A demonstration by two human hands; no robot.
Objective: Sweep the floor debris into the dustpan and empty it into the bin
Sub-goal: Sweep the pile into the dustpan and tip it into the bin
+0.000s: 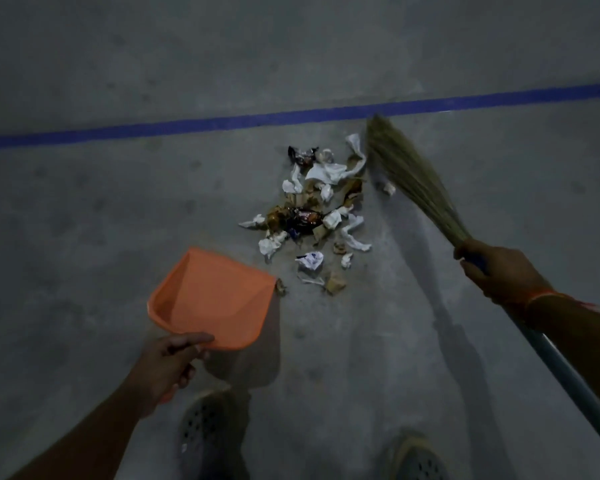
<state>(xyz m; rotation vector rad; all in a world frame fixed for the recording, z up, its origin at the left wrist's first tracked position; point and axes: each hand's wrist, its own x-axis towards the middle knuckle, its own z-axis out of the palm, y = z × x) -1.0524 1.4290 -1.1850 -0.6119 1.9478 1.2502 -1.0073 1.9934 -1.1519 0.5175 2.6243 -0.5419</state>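
Observation:
A pile of debris (321,209), crumpled white paper, dark wrappers and brown scraps, lies on the grey floor in the middle of the view. An orange dustpan (212,299) is tilted just left of and below the pile, its mouth toward the litter and nothing in it. My left hand (168,363) grips the pan at its near end; the handle is hidden under the fingers. My right hand (496,268) holds a grass broom (409,174) where the bristles meet the blue-grey handle. The bristle tip touches the floor at the pile's upper right edge.
A blue floor line (222,123) runs across the concrete beyond the pile. My two feet in perforated shoes (205,427) stand at the bottom of the view. A stray white scrap (389,188) lies under the broom. No bin is in view.

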